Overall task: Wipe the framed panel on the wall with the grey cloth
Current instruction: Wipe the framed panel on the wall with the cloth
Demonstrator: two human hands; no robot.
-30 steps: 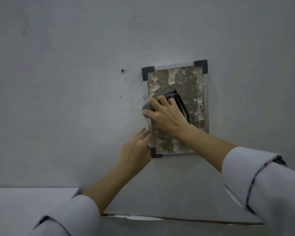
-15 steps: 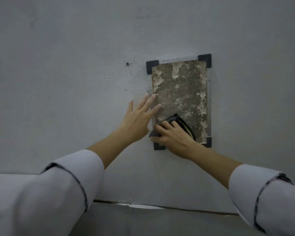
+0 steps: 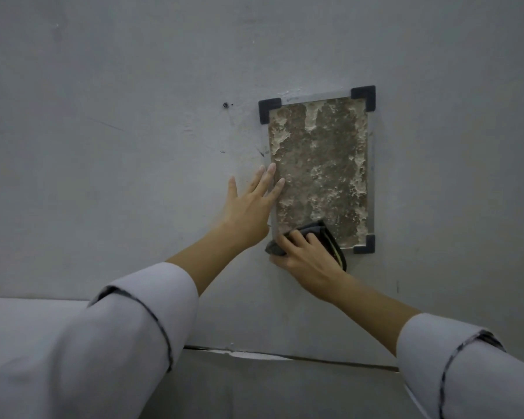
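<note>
Head view, right hand [image 3: 307, 258] gripping grey cloth [image 3: 330, 237] (no label readable), left hand [image 3: 250, 207] open on framed panel [image 3: 321, 164]

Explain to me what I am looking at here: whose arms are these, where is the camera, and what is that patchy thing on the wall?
There is no machine here. These are a person's two bare arms in pale sleeves, seen from a camera worn on the head, looking forward and down, so the arms reach out from the bottom of the picture. There is only this one view.

On the grey wall hangs a framed panel: an upright rectangle with a mottled brown and whitish face and dark corner caps.

The right hand presses a grey cloth against the panel's lower left corner; it is the wiping hand. The left hand holds nothing: it lies open and flat, fingers spread, at the panel's left edge with its fingertips on the frame, probably to steady it.

A small dark spot marks the wall left of the panel.
</note>
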